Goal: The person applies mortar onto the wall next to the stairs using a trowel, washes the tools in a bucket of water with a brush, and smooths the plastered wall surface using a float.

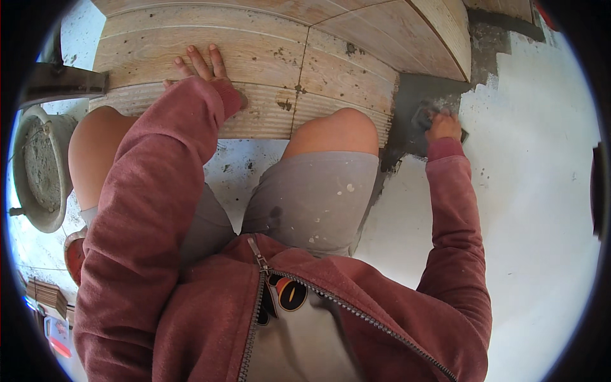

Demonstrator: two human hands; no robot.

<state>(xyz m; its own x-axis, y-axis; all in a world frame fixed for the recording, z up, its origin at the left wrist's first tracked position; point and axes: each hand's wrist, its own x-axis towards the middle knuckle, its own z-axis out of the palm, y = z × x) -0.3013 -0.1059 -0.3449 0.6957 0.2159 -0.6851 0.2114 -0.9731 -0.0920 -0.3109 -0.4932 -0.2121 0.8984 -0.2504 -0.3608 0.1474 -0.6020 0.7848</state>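
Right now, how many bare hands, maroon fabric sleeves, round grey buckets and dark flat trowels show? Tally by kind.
Left bare hand and right bare hand: 2
Left maroon sleeve and right maroon sleeve: 2
Round grey bucket: 1
Dark flat trowel: 1
Total: 6

Wood-like grain is displayed across the matt tiled step (245, 54), its ribbed front edge (258, 122) flecked with rough grit (284, 105). Right of the step, damp-looking grey mortar (410, 92) is spread against smooth white wall (528, 159); left of the step, gritty residue (44, 169) is seen in a dull bucket (62, 165).
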